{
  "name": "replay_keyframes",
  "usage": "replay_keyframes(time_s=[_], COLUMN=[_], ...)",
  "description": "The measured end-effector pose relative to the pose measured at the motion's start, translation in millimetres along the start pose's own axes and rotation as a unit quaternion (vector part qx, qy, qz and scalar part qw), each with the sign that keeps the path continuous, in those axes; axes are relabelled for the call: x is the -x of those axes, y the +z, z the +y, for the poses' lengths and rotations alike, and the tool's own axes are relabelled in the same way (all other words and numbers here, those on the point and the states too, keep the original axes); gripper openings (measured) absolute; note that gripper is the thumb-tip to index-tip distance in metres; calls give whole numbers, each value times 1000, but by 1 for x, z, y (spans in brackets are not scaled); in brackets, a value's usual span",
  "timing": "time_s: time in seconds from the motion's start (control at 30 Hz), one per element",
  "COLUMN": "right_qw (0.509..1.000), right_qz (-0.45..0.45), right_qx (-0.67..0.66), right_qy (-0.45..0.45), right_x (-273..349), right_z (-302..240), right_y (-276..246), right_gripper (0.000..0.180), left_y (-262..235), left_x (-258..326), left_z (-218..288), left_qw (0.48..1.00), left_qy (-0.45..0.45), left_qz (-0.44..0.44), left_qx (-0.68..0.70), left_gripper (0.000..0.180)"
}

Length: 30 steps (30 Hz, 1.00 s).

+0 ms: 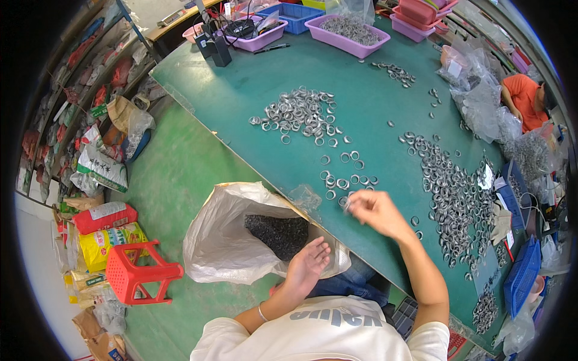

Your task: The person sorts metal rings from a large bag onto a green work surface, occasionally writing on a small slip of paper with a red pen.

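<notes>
My right hand (374, 212) is over the green table (253, 144), its fingertips closed on a small silver metal ring (345, 203), partly blurred. Just beyond it lie several loose rings (343, 183), and farther off is a bigger heap of rings (298, 113). My left hand (309, 263) is held palm up with its fingers stretched out and nothing in it. It is at the near side of a white woven sack (211, 240), which gapes against the table edge. Inside the sack lies a mass of small dark pieces (277, 233).
More rings (454, 198) cover the table's right side. A purple tray (346, 36) of metal parts stands at the far edge. A blue basket (521, 277) is at the right. On the floor at left stands a red stool (141, 274). A person in orange (525, 99) sits far right.
</notes>
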State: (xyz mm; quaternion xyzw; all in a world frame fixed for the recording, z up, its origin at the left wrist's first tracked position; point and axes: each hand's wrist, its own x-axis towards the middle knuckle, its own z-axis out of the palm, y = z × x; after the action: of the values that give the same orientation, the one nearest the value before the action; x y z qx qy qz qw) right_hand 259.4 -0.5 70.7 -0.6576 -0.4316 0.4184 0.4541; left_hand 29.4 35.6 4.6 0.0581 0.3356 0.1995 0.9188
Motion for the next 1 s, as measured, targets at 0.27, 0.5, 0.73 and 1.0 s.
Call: replay_keyframes(time_s=[0.27,0.5,0.73,1.0], right_qw=[983,879,956,946], right_qz=[79,262,226,161], right_qx=[151,396,187,281], right_qy=[-72,-43,-10,-25], right_x=[14,-5,5,17], right_z=[-12,35,18,21], right_y=[22,-23,-28,-20], right_gripper=[18,15,14,18], left_y=[-59,-17,-12,-8], left_x=[-23,-11,-1,-2], left_z=[2,12,6,2], left_qw=[942,947,995,999], left_qy=[-68,21,0,-30], left_qz=[-177,124,38,0], left_qx=[277,296,93,44], left_gripper=[30,49,48,46])
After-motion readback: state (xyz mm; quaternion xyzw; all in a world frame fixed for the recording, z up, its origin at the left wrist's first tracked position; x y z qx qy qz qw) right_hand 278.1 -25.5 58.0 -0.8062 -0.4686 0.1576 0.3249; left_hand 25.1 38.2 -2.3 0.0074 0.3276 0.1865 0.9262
